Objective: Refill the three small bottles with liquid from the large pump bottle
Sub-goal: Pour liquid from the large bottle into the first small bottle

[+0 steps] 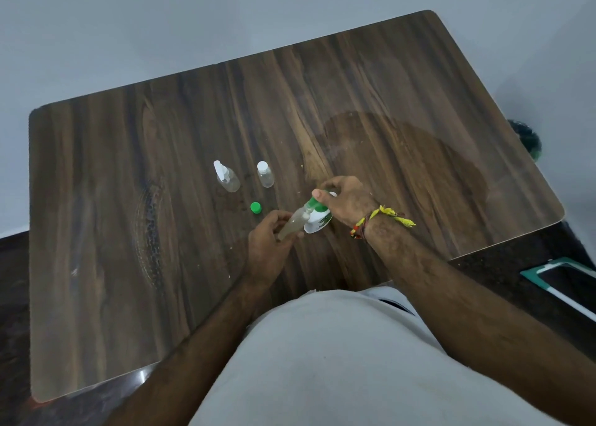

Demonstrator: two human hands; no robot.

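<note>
My left hand (269,243) grips a small clear bottle (293,224) holding pale liquid, tilted with its open mouth up against the green nozzle of the large white pump bottle (317,222). My right hand (348,200) grips the green pump head from above, thumb lying on top. A loose green cap (255,207) lies on the wooden table (129,200) just left of my hands. Farther back stand a small clear spray bottle (227,177) and a small clear bottle with a white cap (265,174), both upright.
A faint round wet-looking mark (403,167) spreads over the table's right half. A dark green object (525,138) sits beyond the right edge. A green-and-white framed object (564,280) lies on the floor at right. The far table edge meets a grey wall.
</note>
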